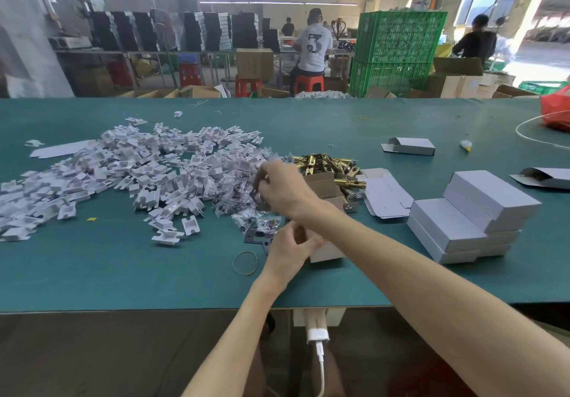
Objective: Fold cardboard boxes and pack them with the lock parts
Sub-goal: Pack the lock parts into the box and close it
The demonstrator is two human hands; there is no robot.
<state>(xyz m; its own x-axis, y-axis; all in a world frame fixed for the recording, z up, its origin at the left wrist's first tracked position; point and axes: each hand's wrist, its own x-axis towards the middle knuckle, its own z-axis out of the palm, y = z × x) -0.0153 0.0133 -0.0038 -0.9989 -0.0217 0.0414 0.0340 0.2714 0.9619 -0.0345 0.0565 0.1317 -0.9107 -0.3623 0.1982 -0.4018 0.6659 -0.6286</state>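
Observation:
My left hand [291, 247] grips a small white cardboard box [328, 251] that rests on the green table [123, 273], near the front edge. My right hand [282, 188] reaches across to the left over a pile of clear plastic bags with small parts [237, 199], fingers curled; whether it holds a bag is blurred. Behind my right hand lies a heap of brass lock latches [327, 165]. An open brown-lined box [324, 187] sits by the latches. A dark flat plate [256, 237] lies beside my left hand.
A wide spread of white card inserts [123, 174] covers the left. Flat box blanks [385, 196] and stacked closed white boxes [472, 217] stand at the right. A rubber band [245, 262] lies front centre. Loose boxes [410, 146] and a red bag [555, 112] sit far right.

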